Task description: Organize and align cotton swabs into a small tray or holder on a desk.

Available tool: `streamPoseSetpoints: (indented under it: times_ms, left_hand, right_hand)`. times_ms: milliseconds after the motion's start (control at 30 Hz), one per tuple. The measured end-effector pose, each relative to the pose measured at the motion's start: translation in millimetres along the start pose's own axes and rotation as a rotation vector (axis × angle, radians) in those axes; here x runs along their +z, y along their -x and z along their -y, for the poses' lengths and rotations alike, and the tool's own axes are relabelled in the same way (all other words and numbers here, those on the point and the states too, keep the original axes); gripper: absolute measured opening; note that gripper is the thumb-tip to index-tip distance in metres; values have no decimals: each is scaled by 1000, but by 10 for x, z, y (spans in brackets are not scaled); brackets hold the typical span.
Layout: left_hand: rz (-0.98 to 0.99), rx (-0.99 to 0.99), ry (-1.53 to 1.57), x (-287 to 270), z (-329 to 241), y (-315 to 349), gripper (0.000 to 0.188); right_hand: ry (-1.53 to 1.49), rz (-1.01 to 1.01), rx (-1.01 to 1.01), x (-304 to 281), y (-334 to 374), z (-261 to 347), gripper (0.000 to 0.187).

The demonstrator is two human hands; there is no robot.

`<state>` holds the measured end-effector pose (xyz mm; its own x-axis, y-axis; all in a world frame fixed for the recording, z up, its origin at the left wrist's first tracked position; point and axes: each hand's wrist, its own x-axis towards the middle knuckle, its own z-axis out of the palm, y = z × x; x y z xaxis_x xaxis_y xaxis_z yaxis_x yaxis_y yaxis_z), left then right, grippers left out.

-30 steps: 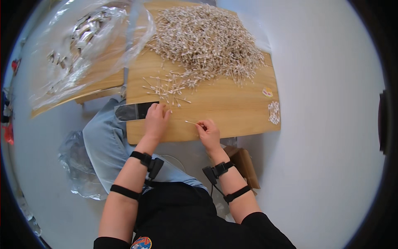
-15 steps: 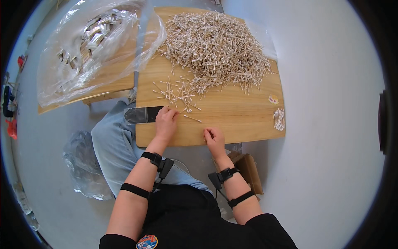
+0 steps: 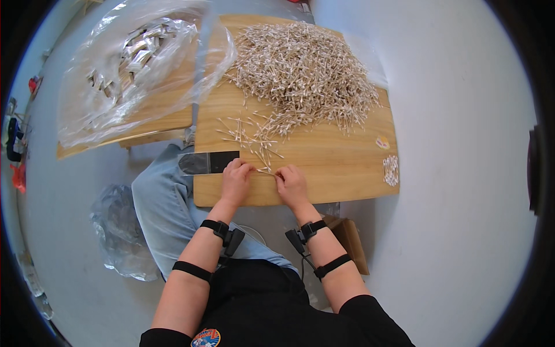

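Near the table's front edge, a cotton swab (image 3: 266, 171) lies between my two hands. My right hand (image 3: 292, 185) pinches its right end with closed fingers. My left hand (image 3: 236, 181) is closed too, its fingertips close to the swab's left tip; what they hold is hidden. Just beyond the left knuckles lies a flat black strip in a clear sleeve (image 3: 224, 161), reaching out past the table's left edge. A few loose cotton swabs (image 3: 248, 136) are scattered beyond my hands, trailing from a large heap of cotton swabs (image 3: 306, 72).
A big clear plastic bag (image 3: 75, 115) holding shiny packets (image 3: 141, 52) rests on a second wooden table at the left. On the wooden table's (image 3: 335, 156) right side are a patterned swab-like patch (image 3: 391, 170) and a small sticker (image 3: 382, 142). Below stands a cardboard box (image 3: 350, 243).
My right hand has moved left and forward to the single swab, which now sits at its fingertips. My left hand has shifted slightly right and nearer, uncovering more of the black strip.
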<state>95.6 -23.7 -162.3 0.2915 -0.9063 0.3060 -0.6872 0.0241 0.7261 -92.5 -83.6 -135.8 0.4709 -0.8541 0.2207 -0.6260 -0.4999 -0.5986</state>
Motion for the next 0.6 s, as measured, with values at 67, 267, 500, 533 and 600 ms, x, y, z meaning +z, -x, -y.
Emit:
streamPoseSetpoints:
  times_ms: [67,267,500,533,600]
  left_hand:
    - [0,4,37,-21,14,11,6]
    - [5,13,101,-38,70,40,10]
    - [-32,37,152,-52,52,43,8]
    - [-28,44,116,-48,2,36,7]
    - [-22,56,42,-51,-85,40,7]
  right_hand:
    - [-42,22,-40,64,-24,35,8]
    - [-326,6,192,179,-53,145,13]
    - [46,-86,32,266,-251,172,15]
    - [26,-52,68,279,-257,130,14]
    - [-16,19,140,264,-273,57,12]
